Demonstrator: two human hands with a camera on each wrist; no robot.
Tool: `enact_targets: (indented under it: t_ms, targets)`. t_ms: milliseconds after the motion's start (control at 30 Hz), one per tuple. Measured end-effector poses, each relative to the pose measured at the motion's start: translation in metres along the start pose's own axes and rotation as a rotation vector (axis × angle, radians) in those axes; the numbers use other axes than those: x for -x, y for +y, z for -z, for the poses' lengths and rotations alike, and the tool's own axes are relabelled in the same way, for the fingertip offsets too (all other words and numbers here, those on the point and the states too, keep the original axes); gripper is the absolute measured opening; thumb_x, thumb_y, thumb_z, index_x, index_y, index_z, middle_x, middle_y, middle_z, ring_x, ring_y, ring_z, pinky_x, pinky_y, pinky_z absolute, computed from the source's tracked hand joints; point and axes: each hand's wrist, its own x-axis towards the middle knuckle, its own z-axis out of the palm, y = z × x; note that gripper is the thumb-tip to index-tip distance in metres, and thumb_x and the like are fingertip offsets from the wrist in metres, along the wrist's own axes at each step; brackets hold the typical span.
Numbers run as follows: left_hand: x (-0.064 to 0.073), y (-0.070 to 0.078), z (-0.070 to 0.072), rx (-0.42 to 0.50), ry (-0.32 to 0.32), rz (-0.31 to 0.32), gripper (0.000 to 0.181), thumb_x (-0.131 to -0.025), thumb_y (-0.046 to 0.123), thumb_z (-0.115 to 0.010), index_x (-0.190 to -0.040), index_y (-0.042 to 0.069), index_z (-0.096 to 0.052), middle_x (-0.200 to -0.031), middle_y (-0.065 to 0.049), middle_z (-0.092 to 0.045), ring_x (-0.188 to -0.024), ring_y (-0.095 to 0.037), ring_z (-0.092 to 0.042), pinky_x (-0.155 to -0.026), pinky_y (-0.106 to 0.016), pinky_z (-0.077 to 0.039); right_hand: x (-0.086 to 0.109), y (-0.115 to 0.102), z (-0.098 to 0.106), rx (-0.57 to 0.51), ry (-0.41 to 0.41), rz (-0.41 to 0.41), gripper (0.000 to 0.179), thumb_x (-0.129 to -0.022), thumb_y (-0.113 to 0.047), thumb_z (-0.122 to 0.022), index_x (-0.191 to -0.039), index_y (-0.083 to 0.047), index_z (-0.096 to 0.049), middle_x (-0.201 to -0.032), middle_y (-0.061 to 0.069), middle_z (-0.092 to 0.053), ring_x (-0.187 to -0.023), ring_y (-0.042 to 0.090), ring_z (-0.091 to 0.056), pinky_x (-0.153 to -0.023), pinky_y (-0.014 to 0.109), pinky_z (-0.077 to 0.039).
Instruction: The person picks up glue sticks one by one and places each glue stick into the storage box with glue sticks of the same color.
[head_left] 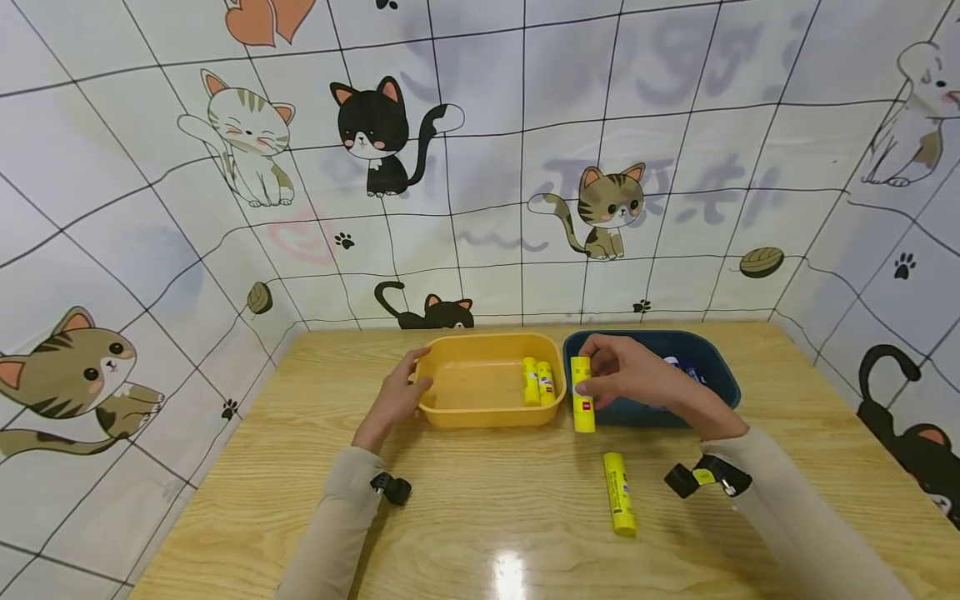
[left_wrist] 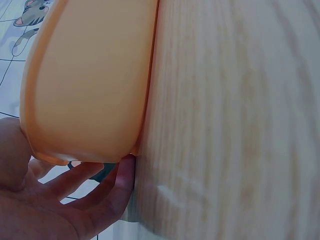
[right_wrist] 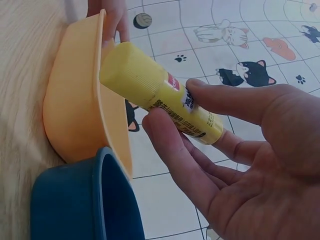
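My right hand point(head_left: 626, 371) pinches a yellow glue stick point(head_left: 582, 400) between thumb and fingers, roughly upright in the head view. It is held over the gap between a yellow plastic basket point(head_left: 468, 418) and a dark blue one point(head_left: 637, 418). Close up in the right wrist view, the held glue stick point(right_wrist: 160, 95) shows a red label and dark print. At the yellow basket's left end, my left hand point(head_left: 397, 396) holds the rim and end wall. Inside that basket, at its right end, two yellow glue sticks point(head_left: 531, 382) lie side by side.
Another yellow glue stick point(head_left: 619, 493) lies on the wooden table point(head_left: 465, 517) in front of the blue basket. White and blue items point(head_left: 686, 368) are partly visible in the blue basket. A cat-patterned wall covering point(head_left: 487, 183) surrounds the table's back and sides.
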Motion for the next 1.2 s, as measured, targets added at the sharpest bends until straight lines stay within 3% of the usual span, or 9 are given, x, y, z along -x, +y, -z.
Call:
enact_targets:
  t_ms: [500, 967, 1200]
  targets:
    - [0.001, 0.001, 0.001, -0.008, 0.001, -0.012, 0.057, -0.105, 0.014, -0.055, -0.159, 0.015, -0.038, -0.157, -0.027, -0.045, -0.128, -0.047, -0.06, -0.098, -0.052, -0.057, -0.059, -0.016, -0.003, -0.014, -0.029, -0.052, 0.044, -0.096, -0.014, -0.073, -0.128, 0.003, -0.048, -0.103, 0.022, -0.07, -0.089, 0.028, -0.076, -0.084, 0.048, -0.063]
    - [0.0, 0.0, 0.001, -0.013, 0.003, -0.017, 0.057, -0.105, 0.014, -0.055, -0.159, 0.016, -0.038, -0.157, -0.027, -0.045, -0.13, -0.048, -0.059, -0.099, -0.053, -0.056, -0.109, -0.025, -0.019, 0.016, -0.088, -0.142, 0.042, -0.096, -0.01, -0.073, -0.126, 0.003, -0.047, -0.112, 0.025, -0.07, -0.097, 0.042, -0.076, -0.089, 0.048, -0.061]
    - [0.001, 0.0, 0.001, -0.005, 0.003, -0.013, 0.057, -0.105, 0.014, -0.055, -0.159, 0.017, -0.038, -0.156, -0.028, -0.046, -0.127, -0.048, -0.061, -0.092, -0.048, -0.06, -0.13, -0.016, -0.032, 0.08, -0.099, -0.195, 0.047, -0.095, -0.011, -0.073, -0.132, 0.003, -0.048, -0.106, 0.021, -0.075, -0.085, 0.031, -0.077, -0.088, 0.047, -0.062]
